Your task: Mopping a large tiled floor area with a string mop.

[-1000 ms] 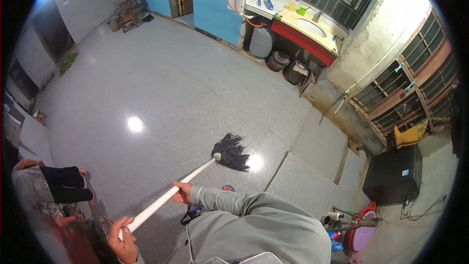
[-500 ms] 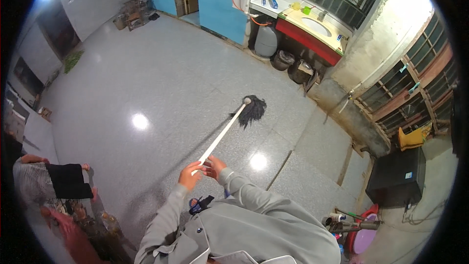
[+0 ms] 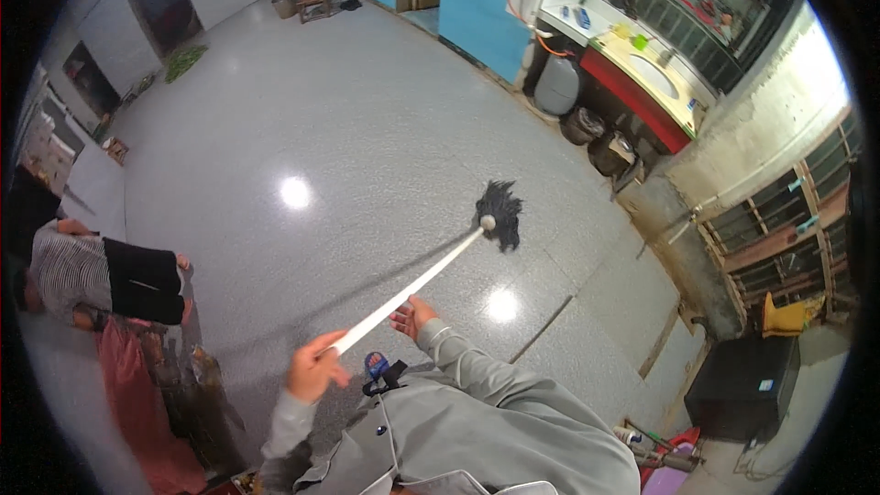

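Note:
A mop with a white handle (image 3: 390, 307) slants across the floor in front of me. Its dark, stringy head (image 3: 503, 214) lies spread on the grey floor. My left hand (image 3: 316, 368) is closed round the handle's upper end. Lower along the handle, my right hand (image 3: 414, 316) is just beneath it, fingers apart and slightly curled. Whether the right hand touches the handle is hard to see.
At left stands another person (image 3: 110, 275) in a striped top and black bottoms, near a pink cloth (image 3: 137, 403). A sink counter (image 3: 642, 64), grey tank (image 3: 556, 84) and bins (image 3: 611, 154) line the right wall. A black box (image 3: 742, 390) stands at lower right.
My left hand has moved left and down with the handle's end. The right hand has loosened and sits apart from the left. The mop head is slightly farther right, its strands fanned differently. The view has shifted.

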